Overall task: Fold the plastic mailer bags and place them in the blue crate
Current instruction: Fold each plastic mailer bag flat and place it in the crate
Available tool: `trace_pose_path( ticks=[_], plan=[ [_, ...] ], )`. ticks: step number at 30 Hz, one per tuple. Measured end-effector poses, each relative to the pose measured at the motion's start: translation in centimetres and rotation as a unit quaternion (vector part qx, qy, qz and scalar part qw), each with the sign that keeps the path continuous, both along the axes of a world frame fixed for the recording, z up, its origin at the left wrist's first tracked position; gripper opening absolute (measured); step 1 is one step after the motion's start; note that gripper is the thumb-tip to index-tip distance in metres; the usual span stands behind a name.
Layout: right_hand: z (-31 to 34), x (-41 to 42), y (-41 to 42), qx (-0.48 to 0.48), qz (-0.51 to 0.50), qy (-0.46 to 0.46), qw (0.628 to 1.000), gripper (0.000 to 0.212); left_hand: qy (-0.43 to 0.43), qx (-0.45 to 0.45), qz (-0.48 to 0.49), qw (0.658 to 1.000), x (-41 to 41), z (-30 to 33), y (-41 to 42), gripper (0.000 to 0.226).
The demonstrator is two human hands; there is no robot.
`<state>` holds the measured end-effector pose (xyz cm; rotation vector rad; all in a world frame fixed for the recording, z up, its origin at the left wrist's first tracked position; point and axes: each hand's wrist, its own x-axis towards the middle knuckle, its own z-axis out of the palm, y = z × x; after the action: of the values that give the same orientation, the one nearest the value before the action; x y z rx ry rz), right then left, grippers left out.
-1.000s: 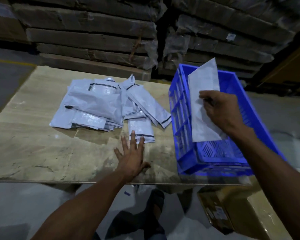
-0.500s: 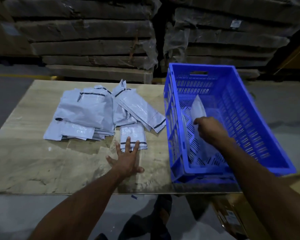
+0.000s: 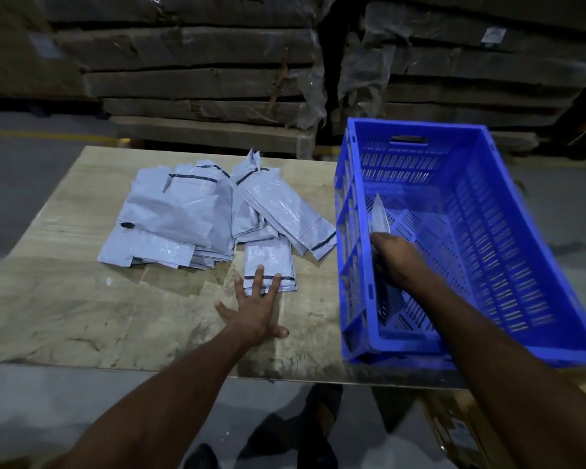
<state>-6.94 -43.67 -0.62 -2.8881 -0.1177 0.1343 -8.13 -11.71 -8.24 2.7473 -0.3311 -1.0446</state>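
Observation:
A blue slatted crate stands on the right of the wooden table. Inside it, against the left wall, my right hand grips a folded grey mailer bag that stands on edge. A loose pile of grey mailer bags lies on the table's middle. My left hand lies flat with spread fingers, its fingertips on a small folded mailer at the pile's near edge.
Wrapped stacks of flat cardboard rise behind the table. A cardboard box sits on the floor under the crate's near corner. My feet show below the table's front edge.
My right hand has lowered the folded mailer from above the crate down inside it, against the left wall. My left hand has slid forward onto the small folded mailer.

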Motion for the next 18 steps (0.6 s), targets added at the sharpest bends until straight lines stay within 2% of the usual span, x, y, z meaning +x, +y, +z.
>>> trace_pose_path(
  ticks=[5,8,11,15,18],
  plan=[
    [0.1,-0.9,0.5,0.034,0.025,-0.023,0.999,0.055,0.000,-0.004,0.004,1.000,0.0,-0.1,-0.1,0.129],
    [0.9,-1.2,1.2,0.057,0.018,-0.051,0.997,0.058,-0.003,-0.007,0.007,1.000,0.0,-0.3,0.0,0.130],
    [2.0,-1.4,1.9,0.054,-0.012,-0.088,0.995,0.050,-0.007,-0.010,0.006,1.000,-0.1,-0.2,-0.1,0.130],
    [3.7,-1.0,2.3,0.047,-0.114,-0.191,0.974,0.034,-0.028,-0.018,-0.001,0.999,-0.5,-0.3,0.2,0.127],
    [6.4,0.3,3.5,0.031,-0.080,-0.262,0.961,0.023,-0.081,-0.049,-0.020,0.995,-1.3,-0.8,1.2,0.121]
  ],
)
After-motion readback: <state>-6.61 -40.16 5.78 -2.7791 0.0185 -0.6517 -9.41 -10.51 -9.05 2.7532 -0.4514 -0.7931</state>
